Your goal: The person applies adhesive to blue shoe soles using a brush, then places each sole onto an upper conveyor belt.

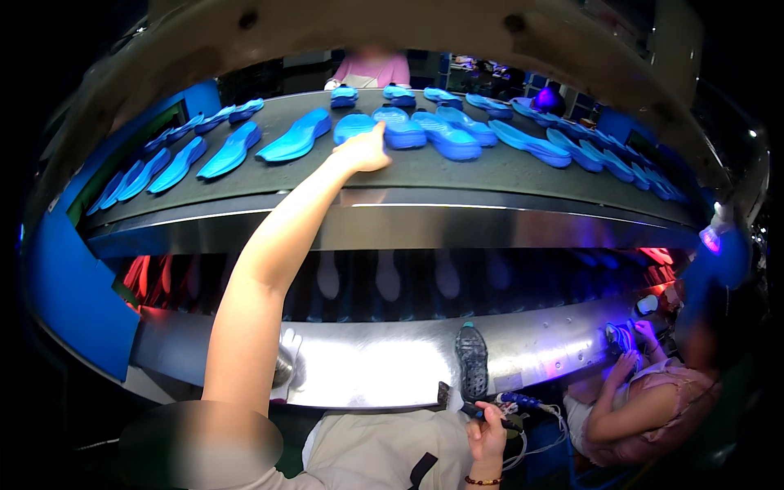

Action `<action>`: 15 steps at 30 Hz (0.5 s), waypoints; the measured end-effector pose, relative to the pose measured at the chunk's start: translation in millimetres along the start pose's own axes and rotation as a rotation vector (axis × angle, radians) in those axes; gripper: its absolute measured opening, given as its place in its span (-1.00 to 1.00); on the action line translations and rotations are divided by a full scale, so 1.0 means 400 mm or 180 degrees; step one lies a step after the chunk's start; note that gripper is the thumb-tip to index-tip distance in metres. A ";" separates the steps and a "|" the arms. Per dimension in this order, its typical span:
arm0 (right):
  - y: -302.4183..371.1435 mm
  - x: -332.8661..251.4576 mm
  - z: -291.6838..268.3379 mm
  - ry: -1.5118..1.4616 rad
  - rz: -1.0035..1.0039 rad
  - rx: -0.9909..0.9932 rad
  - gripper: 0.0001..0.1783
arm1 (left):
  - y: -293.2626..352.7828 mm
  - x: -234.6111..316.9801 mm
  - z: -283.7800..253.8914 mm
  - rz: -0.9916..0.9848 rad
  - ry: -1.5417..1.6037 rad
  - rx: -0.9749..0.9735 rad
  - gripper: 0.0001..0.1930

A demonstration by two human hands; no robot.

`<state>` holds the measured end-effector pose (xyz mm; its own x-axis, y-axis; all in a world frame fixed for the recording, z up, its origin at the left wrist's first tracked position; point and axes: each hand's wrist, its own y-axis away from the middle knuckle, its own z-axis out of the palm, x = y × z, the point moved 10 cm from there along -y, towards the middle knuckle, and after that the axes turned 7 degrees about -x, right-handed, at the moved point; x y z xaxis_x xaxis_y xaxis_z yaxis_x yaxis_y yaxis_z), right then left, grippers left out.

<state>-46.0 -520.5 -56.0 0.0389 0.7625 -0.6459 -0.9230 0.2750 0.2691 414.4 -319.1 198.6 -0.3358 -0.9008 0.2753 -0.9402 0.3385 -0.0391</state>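
My left arm stretches across to the dark conveyor belt [457,175]. The left hand [363,151] is at the near ends of two blue shoe soles, a left one [354,128] and a right one [400,131]. One finger points forward between them; the others are hidden or folded, so a grip cannot be made out. Low in front of me, my right hand [487,433] is closed around the dark handle of a flat brush [452,398], bristles toward the metal ledge [376,359]. A black shoe sole [471,359] lies lengthwise on that ledge, just beyond the brush.
Many more blue soles [296,137] lie along the belt. A lower level [384,278] holds pale soles, with red light at both ends. A white glove-like item [287,359] is at the ledge's left. One co-worker [637,400] sits at right, another [376,69] is across the belt.
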 end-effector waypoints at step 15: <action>-0.038 -0.069 -0.155 -0.0246 0.0272 0.0068 -0.78 | -0.214 0.252 0.082 0.0867 -0.0386 -0.0310 -0.41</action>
<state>-56.7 -582.1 -86.9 -0.0094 0.8264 -0.5630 -0.9159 0.2188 0.3364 459.3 -447.9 198.2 -0.5846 -0.7972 0.1506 -0.8065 0.5912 -0.0017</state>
